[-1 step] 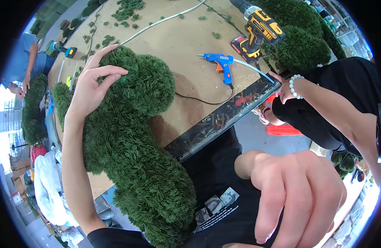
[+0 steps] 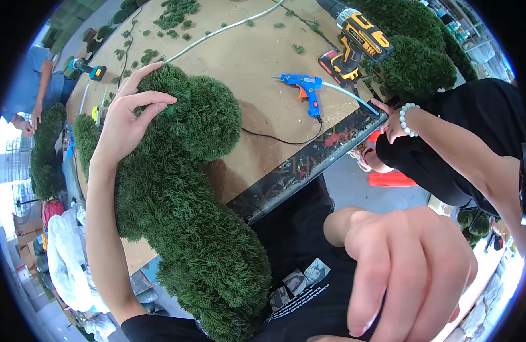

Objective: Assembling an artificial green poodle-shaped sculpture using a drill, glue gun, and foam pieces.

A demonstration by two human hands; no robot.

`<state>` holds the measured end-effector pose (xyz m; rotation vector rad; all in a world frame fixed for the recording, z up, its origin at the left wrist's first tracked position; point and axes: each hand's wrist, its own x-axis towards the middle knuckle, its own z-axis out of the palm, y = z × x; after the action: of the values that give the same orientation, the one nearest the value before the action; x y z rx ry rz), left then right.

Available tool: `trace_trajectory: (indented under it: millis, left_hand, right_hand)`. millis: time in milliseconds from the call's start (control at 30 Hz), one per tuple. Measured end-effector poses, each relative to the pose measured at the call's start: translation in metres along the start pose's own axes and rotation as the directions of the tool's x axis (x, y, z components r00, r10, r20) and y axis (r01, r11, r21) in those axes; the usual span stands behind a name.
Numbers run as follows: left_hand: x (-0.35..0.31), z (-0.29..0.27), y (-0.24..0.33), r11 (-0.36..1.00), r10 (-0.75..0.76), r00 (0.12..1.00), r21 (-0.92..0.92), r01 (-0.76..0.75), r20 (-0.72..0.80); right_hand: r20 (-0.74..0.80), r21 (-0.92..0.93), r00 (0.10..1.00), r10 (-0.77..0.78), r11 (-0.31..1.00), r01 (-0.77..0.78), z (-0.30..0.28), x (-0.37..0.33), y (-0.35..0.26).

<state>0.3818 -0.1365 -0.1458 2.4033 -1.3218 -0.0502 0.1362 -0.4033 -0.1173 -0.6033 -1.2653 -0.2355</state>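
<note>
A dense green artificial topiary (image 2: 172, 165), made of rounded lobes, leans from the table down across my lap. Over its upper left lobe lies my left hand (image 2: 125, 117), fingers apart and thumb and fingertips touching the foliage. Close to the camera at the lower right is my right hand (image 2: 411, 268), its fingers curled downward and closed. Whatever it holds, if anything, is hidden behind the fingers. A blue glue gun (image 2: 306, 85) with an orange trigger and a white glue stick lies on the table beyond the topiary.
A yellow-black drill (image 2: 360, 43) lies beside more topiary foliage (image 2: 417, 62). Green sprigs (image 2: 177, 11) and a pale tube (image 2: 223, 31) are on the table (image 2: 263, 51). At right is another person's hand (image 2: 395, 121) by the table edge; another person (image 2: 32, 85) is far left.
My right hand has shifted very slightly left and down. My left hand and the topiary have stayed in place.
</note>
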Motion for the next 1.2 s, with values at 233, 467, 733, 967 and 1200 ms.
trace_trajectory:
  millis: [233, 467, 733, 967, 1200]
  left_hand:
    - [0.008, 0.005, 0.005, 0.999, 0.036, 0.999, -0.015, -0.036, -0.011]
    - [0.001, -0.001, 0.002, 1.000, 0.008, 1.000, -0.002, -0.008, -0.013]
    - [0.004, 0.000, 0.004, 0.999, 0.018, 1.000, -0.035, -0.018, -0.011]
    - [-0.003, -0.004, 0.009, 0.998, -0.018, 1.000, -0.059, 0.018, -0.001]
    - [0.001, -0.006, 0.007, 0.998, 0.025, 1.000, -0.050, -0.026, -0.010]
  right_hand:
    - [-0.272, -0.177, 0.958, -0.097, 0.983, 0.049, -0.009, -0.025, 0.033]
    - [-0.926, -0.358, 0.376, -0.002, -0.302, -0.883, -0.292, -0.094, 0.096]
    - [-0.943, -0.008, 0.196, -0.268, -0.572, -0.820, -0.434, -0.128, 0.082]
    - [-0.959, -0.045, 0.230, -0.167, -0.711, -0.702, -0.446, -0.132, 0.086]
    - [-0.961, -0.256, 0.277, -0.003, 0.392, -0.884, -0.388, -0.100, 0.103]
